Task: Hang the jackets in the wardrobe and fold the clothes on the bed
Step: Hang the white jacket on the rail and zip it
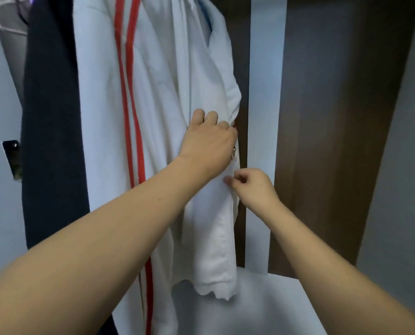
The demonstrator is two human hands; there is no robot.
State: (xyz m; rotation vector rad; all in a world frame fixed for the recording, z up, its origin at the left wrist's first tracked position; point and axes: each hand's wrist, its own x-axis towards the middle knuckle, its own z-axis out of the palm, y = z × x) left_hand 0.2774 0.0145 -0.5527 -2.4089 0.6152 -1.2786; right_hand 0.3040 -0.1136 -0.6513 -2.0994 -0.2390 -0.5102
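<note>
Straightening the white jacket in the wardrobe.

The white jacket (158,112) is hanging inside the wardrobe (334,141), beside a dark garment (49,117). The left hand (209,143) is lying on its front with fingers curled over a fold, probably steadying the cloth. The right hand (252,187) is pinching the front edge just below a metal zip pull (233,151), likely lining up the two edges so it hangs neatly. The bed is lying out of view.
</note>
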